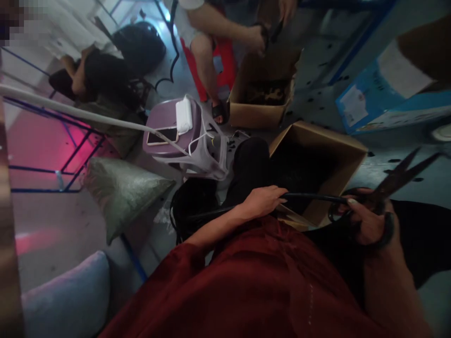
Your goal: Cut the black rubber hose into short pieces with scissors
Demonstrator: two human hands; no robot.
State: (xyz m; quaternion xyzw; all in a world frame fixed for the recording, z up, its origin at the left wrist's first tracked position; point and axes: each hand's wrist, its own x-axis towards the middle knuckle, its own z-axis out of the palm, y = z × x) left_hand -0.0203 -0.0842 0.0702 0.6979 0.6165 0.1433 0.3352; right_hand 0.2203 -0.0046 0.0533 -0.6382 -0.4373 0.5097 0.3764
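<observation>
A black cord or tube (313,196) stretches across my lap between my two hands. My left hand (264,199) is closed around it at the near edge of an open cardboard box (338,145). My right hand (371,223) holds black-handled scissors (396,178), their blades apart and pointing up and to the right. The thumb and fingers of that hand also pinch the cord's right end. A bundle of the same black cord (192,206) hangs at my left side. The inside of the box is dark, so its contents are hard to make out.
A purple stool (158,145) bears a phone (162,136) and a white case (183,116); a plastic bag (214,155) hangs beside it. Beyond, a person on a red stool (225,61) works over another carton (259,115). A stuffed sack (127,192) lies left, a blue carton (373,103) right.
</observation>
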